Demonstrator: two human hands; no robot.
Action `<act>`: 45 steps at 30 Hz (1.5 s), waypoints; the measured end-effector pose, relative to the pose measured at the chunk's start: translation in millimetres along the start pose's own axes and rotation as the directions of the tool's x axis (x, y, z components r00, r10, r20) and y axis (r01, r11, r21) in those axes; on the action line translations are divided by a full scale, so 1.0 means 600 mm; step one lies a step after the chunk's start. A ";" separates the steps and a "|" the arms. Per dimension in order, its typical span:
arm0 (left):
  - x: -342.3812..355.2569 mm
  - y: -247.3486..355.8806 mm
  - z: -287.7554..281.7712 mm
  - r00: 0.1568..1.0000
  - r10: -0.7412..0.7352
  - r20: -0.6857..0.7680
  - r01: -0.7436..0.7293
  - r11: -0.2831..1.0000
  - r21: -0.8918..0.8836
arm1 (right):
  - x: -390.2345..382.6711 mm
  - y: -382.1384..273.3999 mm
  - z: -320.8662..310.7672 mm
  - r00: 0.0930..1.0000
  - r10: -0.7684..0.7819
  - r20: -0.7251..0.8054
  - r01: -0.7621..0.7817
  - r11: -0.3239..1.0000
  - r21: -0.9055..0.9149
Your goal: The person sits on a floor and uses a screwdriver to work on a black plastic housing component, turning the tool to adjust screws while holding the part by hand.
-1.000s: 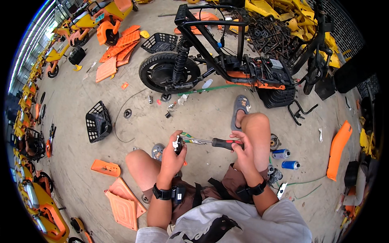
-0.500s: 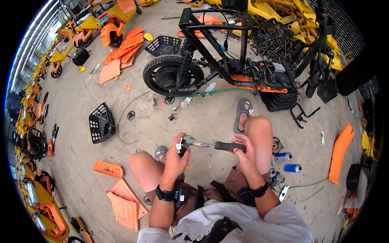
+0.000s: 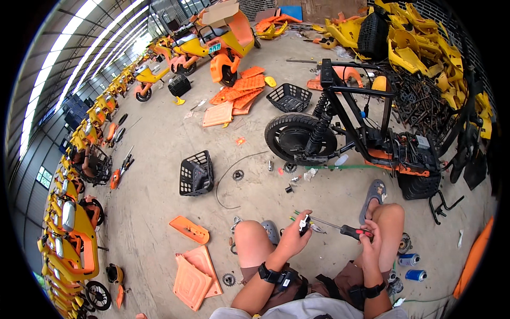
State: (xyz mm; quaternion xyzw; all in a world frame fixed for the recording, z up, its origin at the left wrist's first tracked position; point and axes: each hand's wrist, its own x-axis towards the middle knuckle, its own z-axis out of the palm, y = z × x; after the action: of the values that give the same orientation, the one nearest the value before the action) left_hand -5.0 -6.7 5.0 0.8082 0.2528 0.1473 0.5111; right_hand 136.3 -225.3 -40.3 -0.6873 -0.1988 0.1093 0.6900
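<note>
My left hand point(image 3: 291, 239) grips a small black and silver part point(image 3: 304, 224) above my knees. My right hand point(image 3: 370, 242) is closed on a screwdriver point(image 3: 351, 232) with a black and red handle; its shaft reaches left to the part in my left hand, though whether the tip touches cannot be made out. Some thin green and yellow items point(image 3: 296, 215) show behind the part, partly hidden. Two blue spray cans point(image 3: 409, 259) stand or lie to the right of my knee, near a round metal part point(image 3: 404, 243).
A stripped black scooter frame point(image 3: 297, 139) is ahead, near a yellow body-panel pile point(image 3: 409, 48). Black baskets point(image 3: 189, 178), sprockets point(image 3: 238, 175) and orange panels point(image 3: 194, 283) lie on the floor. Rows of yellow scooters point(image 3: 79, 239) line the left, where a person point(image 3: 85, 166) sits among them.
The view has tilted up and turned left, showing more roof and scooters, with my hands now lower and further right in it. Both hands keep hold of the part and screwdriver.
</note>
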 end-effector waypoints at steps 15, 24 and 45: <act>0.000 -0.005 0.002 1.000 -0.012 0.004 0.012 1.000 -0.001 | -0.001 -0.036 0.012 0.974 0.226 0.017 -0.219 0.919 0.329; 0.001 0.002 0.002 1.000 -0.009 0.005 0.009 1.000 0.008 | 0.000 -0.014 0.012 1.000 0.007 -0.030 -0.002 0.987 0.160; -0.002 0.010 -0.003 0.999 -0.048 0.004 0.048 0.999 -0.011 | -0.004 -0.047 0.008 0.945 0.322 0.063 -0.325 0.895 0.307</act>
State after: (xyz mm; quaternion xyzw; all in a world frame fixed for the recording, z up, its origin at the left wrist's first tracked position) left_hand -5.2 -8.3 10.9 0.7993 0.2702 0.1350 0.5195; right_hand 128.6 -222.8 -12.8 -0.5920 -0.0655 0.2560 0.7614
